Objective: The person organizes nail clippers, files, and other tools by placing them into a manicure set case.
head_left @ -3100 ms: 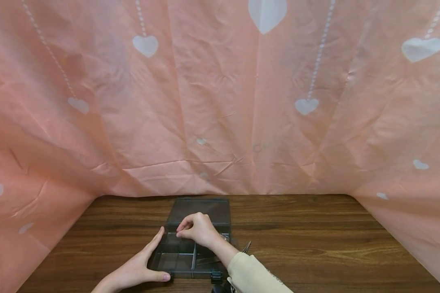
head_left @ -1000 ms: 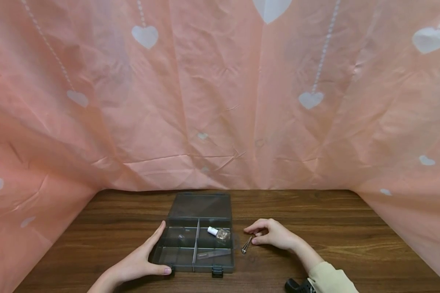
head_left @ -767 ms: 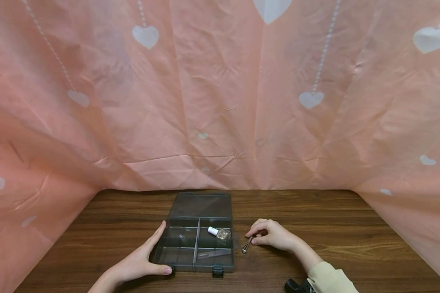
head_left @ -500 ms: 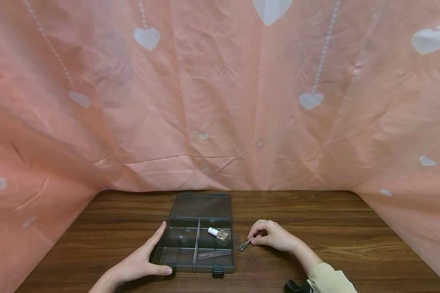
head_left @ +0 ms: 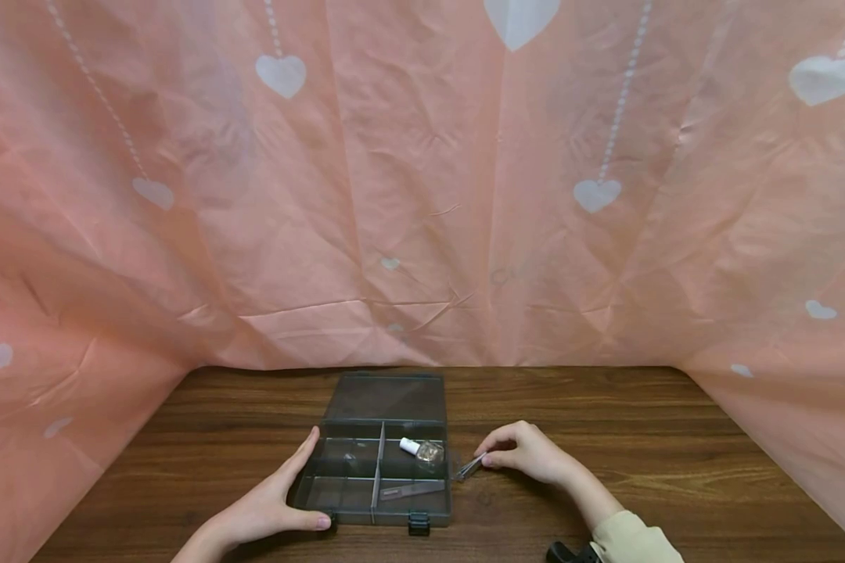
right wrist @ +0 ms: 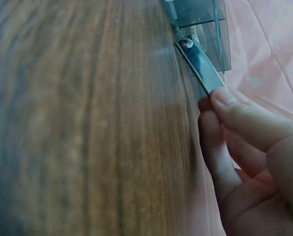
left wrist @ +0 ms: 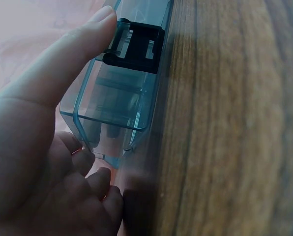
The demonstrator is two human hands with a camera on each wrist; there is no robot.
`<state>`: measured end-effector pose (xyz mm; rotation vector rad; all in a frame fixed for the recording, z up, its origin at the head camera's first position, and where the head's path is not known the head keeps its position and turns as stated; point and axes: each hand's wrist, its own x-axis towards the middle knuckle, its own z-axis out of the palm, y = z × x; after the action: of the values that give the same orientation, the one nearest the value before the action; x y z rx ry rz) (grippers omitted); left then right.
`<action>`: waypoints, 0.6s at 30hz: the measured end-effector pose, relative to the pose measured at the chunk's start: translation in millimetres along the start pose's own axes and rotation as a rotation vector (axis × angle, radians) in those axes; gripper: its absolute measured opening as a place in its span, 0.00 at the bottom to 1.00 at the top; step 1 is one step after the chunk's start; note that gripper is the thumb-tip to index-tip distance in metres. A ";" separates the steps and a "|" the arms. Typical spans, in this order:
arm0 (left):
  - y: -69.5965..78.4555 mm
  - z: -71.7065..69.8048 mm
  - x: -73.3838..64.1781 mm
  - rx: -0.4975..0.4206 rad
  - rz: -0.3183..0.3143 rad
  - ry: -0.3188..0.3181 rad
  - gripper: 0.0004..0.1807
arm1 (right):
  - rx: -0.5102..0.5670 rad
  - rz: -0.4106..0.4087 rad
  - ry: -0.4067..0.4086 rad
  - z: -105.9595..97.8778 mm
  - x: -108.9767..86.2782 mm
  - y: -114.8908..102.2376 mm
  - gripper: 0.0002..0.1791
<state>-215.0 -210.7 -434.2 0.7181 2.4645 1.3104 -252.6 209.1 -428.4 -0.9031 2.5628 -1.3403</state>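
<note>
A smoky clear compartment box (head_left: 338, 514) stands with its lid (head_left: 386, 395) folded back. My left hand (head_left: 267, 500) grips its left end, thumb at the front latch (left wrist: 136, 46) and fingers along the side. To the right of the box, my right hand (head_left: 528, 452) pinches a metal nail clipper (right wrist: 203, 66) by one end between thumb and fingers, close over the table. The clipper's other end points toward the box's right wall. In the back right compartment lies a nail polish bottle (head_left: 430, 452) with a white cap. A flat grey strip (head_left: 411, 490) lies in front of it.
Small clear bits (head_left: 350, 455) lie in the back left compartment. The wooden table (head_left: 591, 414) ends at a pink curtain (head_left: 422, 195) with white hearts, which also runs along both sides. A black wrist device (head_left: 570, 554) shows below the right sleeve (head_left: 634, 538).
My right hand has moved from over the back left compartment to the nail clipper and picked up its end; the clipper has swung toward the box. The left hand stays put.
</note>
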 end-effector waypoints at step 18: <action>-2.4 0.0 1.5 0.015 -0.004 0.011 0.62 | 0.260 0.072 0.129 -17.8 -1.6 -16.9 0.17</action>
<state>-217.0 -211.1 -436.2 0.7114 2.4860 1.2988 -250.0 215.3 -404.7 -0.6940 2.4043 -1.7096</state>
